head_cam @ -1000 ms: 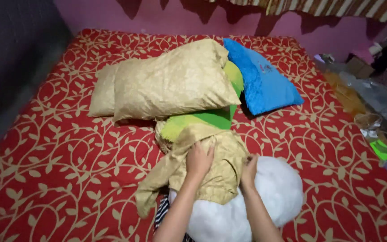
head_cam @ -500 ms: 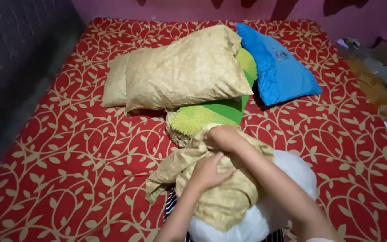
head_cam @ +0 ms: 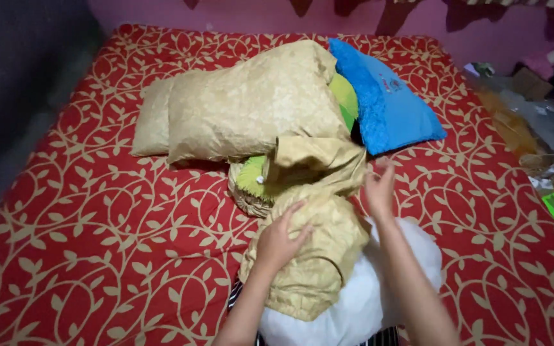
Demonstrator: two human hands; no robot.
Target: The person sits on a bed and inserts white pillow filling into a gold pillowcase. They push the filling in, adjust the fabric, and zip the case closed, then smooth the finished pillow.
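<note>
A gold patterned pillowcase (head_cam: 318, 218) lies bunched over the top of a white pillow (head_cam: 379, 288) in front of me. My left hand (head_cam: 281, 236) presses flat on the pillowcase's near fold, fingers resting on the cloth. My right hand (head_cam: 379, 186) is raised at the pillowcase's right edge with its fingers spread; I cannot tell whether it pinches the cloth. The pillowcase's far end is flipped up over a green pillow (head_cam: 251, 176).
A bed with a red sheet patterned in beige leaves (head_cam: 97, 243) fills the view. Two gold pillows (head_cam: 245, 106) and a blue pillow (head_cam: 389, 109) lie at its far side. Clutter covers the floor (head_cam: 546, 160) on the right.
The pillowcase's far end has been thrown up and away over the green pillow. My right hand has come out from the cloth to its right edge; my left hand has slid slightly nearer.
</note>
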